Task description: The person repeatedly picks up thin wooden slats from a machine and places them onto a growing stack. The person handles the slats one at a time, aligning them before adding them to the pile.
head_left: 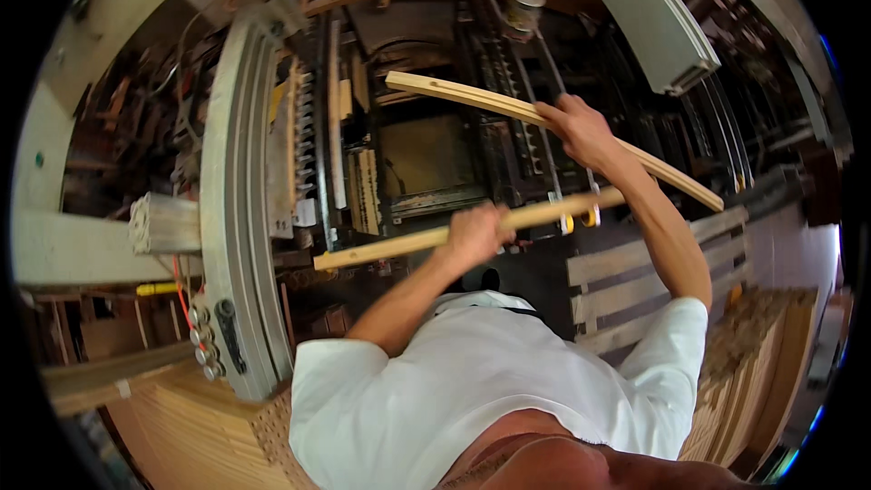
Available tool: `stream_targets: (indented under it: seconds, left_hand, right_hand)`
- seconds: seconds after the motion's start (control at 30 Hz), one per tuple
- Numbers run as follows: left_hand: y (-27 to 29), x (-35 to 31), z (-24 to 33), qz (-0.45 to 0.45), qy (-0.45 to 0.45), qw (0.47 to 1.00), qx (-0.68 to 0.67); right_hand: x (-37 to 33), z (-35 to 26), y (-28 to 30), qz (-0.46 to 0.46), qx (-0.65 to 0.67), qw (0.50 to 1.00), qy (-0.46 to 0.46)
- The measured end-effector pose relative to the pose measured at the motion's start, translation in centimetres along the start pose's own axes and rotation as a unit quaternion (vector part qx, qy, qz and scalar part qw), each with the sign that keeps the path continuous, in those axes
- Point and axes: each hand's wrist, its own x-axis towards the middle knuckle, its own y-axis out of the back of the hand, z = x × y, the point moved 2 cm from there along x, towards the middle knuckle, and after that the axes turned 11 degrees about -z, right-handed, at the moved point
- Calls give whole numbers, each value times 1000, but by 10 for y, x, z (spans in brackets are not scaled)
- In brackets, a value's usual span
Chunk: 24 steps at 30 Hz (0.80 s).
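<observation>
My left hand (477, 235) is closed around a pale wooden strip (381, 250) that runs across in front of my body. Farther out, my right hand (575, 130) grips a second wooden strip (472, 98), which has a groove along its length and slants down to the right. The two strips are apart, with their right ends lying nearer my right forearm. Both are held above the dark metal frame of a machine (435, 202). My fingertips on the undersides are hidden.
A grey metal beam (238, 218) stands at the left, with a row of round knobs (207, 345) near its lower end. Another pale beam (649, 18) juts in at the upper right. A slatted pallet (635, 281) lies at the right. Stacked wood (181, 417) flanks me.
</observation>
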Motion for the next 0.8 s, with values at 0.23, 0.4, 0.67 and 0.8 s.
stream_targets:
  seconds: [0.23, 0.4, 0.67, 0.8]
  left_hand:
    - [-11, -88, 43, -3, 55, 997, -51]
    - [-4, -137, 74, 32, 154, 986, -45]
    - [2, -205, 135, 176, 323, 924, -105]
    - [-1, -227, 144, 229, 390, 881, -138]
  right_hand:
    - [201, -24, -74, 0, -13, 992, 127]
    - [278, -15, -111, 84, -41, 992, 91]
    - [312, 26, -109, 134, -48, 988, 55]
    - [322, 13, -112, 152, -45, 986, 56]
